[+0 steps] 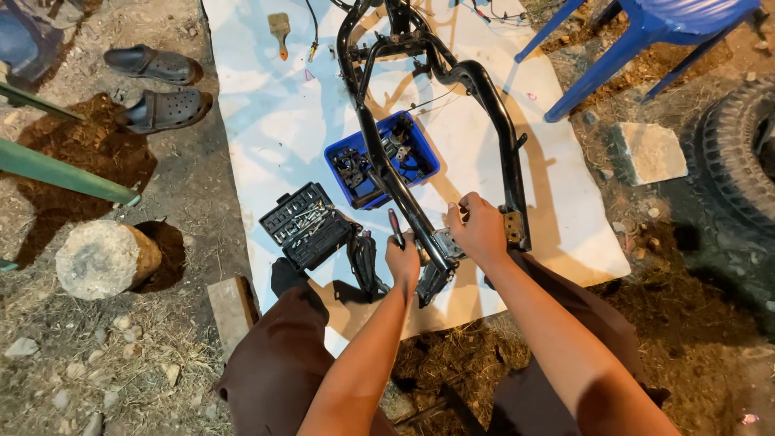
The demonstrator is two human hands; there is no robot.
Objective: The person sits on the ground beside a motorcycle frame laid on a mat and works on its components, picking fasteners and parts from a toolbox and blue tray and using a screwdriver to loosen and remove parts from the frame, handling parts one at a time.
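A black motorcycle frame point(452, 89) lies on a white sheet point(274, 121), its rear end toward me. My left hand point(402, 260) grips a dark-handled tool point(395, 228) upright, just left of the frame's lower tube. My right hand point(478, 228) is closed around a metal bracket point(445, 242) at the near end of the frame, fingers curled over a small part I cannot make out. Both forearms reach out over my brown-trousered knees.
A blue tray point(424, 153) of small parts sits under the frame. An open black socket set case point(305, 224) lies to the left. A paintbrush point(280, 31), two dark clogs point(157, 85), a round stone point(103, 258), a blue plastic chair point(646, 40) and a tyre point(739, 153) surround the sheet.
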